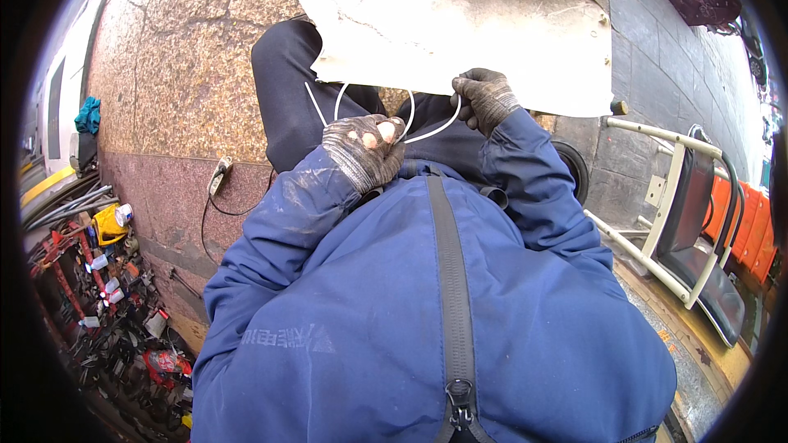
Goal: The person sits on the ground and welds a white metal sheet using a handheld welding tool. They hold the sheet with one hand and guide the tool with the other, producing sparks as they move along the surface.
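Observation:
A large, stained whitish panel (460,25) lies across my knees, its near edge facing me. My left hand (365,146), in a worn dark knit glove with bare skin showing at the fingers, is closed round a thin white cord (437,130). Loops and a loose end of the cord stick out around this hand, and part of it is hidden in the fist. At the panel's near edge my right hand (486,100), also gloved, pinches the other stretch of the cord between thumb and fingers. Whether those fingertips also touch the panel, I cannot tell.
On the left, a power socket (220,174) with a dark cable lies on the stone ground. A heap of tools and small parts (123,320) fills the lower left. To the right stands a metal-framed chair (698,221) with dark padding, beside an orange crate (735,221).

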`<state>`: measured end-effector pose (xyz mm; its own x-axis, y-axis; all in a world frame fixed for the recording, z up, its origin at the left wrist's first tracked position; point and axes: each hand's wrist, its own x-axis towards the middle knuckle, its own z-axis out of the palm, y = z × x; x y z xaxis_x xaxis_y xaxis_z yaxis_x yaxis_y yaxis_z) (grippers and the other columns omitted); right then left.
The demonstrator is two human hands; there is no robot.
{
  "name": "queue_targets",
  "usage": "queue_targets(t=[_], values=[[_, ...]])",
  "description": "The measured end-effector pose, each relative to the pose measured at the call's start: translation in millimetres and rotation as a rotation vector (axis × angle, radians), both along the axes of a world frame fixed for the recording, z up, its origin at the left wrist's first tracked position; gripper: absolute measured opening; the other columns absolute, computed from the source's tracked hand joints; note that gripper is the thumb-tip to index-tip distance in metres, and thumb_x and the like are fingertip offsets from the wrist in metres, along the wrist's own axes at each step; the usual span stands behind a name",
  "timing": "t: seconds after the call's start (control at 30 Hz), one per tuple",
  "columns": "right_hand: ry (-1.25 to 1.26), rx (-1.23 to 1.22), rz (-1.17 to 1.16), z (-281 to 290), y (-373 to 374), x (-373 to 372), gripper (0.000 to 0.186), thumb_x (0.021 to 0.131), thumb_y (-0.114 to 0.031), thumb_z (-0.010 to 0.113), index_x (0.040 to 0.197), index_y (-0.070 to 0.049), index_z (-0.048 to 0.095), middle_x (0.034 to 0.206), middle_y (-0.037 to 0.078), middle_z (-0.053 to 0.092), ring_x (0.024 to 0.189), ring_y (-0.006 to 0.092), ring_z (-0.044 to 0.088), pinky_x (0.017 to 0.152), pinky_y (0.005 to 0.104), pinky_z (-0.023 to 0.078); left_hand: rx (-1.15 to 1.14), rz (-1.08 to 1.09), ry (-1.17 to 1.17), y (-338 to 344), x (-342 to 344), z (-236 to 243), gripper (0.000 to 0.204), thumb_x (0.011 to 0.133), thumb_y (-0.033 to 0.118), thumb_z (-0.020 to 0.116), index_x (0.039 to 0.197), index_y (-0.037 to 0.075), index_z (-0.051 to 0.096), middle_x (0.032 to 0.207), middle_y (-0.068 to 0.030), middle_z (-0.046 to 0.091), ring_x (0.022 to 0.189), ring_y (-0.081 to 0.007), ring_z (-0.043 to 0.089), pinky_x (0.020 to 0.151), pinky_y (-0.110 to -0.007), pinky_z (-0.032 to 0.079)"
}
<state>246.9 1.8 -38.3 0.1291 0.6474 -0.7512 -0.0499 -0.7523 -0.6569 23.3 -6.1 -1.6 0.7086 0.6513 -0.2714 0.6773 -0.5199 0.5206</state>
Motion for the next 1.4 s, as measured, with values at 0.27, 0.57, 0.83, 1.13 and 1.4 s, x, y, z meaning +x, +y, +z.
queue_targets(t=[0.27, 0.57, 0.83, 1.13, 1.4], values=[[0.004, -0.019, -0.008, 2.5, -2.8, 0.9, 0.017, 0.084, -0.013, 0.056, 0.093, 0.002, 0.055, 0.061, 0.006, 0.055, 0.039, 0.01, 0.046, 0.03, 0.022, 0.034, 0.011, -0.007, 0.012, -1.0, -0.4, -0.4, 0.018, 0.078, 0.023, 0.056, 0.088, 0.009, 0.053, 0.078, -0.0099, 0.058, 0.071, -0.0277, 0.061, 0.063, -0.038, 0.049], [0.022, -0.003, -0.023, 4.7, -5.0, 2.2, 0.018, 0.084, -0.013, 0.056, 0.093, 0.003, 0.055, 0.061, 0.006, 0.055, 0.039, 0.0095, 0.046, 0.029, 0.021, 0.033, -0.006, 0.004, -0.014, -0.3, -0.6, 0.5, 0.019, 0.078, 0.022, 0.057, 0.09, 0.008, 0.055, 0.08, -0.0104, 0.059, 0.073, -0.0285, 0.061, 0.064, -0.038, 0.05], [0.037, 0.011, -0.023, 8.0, -4.5, 3.9, 0.018, 0.085, -0.013, 0.055, 0.093, 0.003, 0.055, 0.062, 0.006, 0.055, 0.039, 0.0099, 0.046, 0.03, 0.0216, 0.033, -0.031, 0.005, -0.011, 1.0, 0.4, 1.6, 0.019, 0.078, 0.023, 0.056, 0.091, 0.009, 0.055, 0.081, -0.0106, 0.06, 0.075, -0.0292, 0.061, 0.065, -0.038, 0.05], [0.008, 0.003, -0.016, 8.8, -3.0, 3.6, 0.016, 0.084, -0.012, 0.056, 0.093, 0.002, 0.055, 0.062, 0.006, 0.055, 0.039, 0.0099, 0.046, 0.03, 0.0216, 0.033, -0.015, 0.002, 0.014, 1.7, 2.3, 3.3, 0.018, 0.078, 0.024, 0.056, 0.088, 0.009, 0.055, 0.081, -0.01, 0.059, 0.074, -0.029, 0.061, 0.065, -0.038, 0.05], [0.026, -0.001, -0.022, 5.3, -3.6, 4.6, 0.018, 0.084, -0.012, 0.056, 0.095, 0.003, 0.055, 0.062, 0.007, 0.055, 0.039, 0.0102, 0.046, 0.03, 0.0216, 0.033, 0.007, -0.006, 0.011, 1.5, 2.9, 5.0, 0.02, 0.078, 0.024, 0.056, 0.091, 0.009, 0.056, 0.081, -0.0103, 0.06, 0.074, -0.0289, 0.061, 0.065, -0.038, 0.05]])
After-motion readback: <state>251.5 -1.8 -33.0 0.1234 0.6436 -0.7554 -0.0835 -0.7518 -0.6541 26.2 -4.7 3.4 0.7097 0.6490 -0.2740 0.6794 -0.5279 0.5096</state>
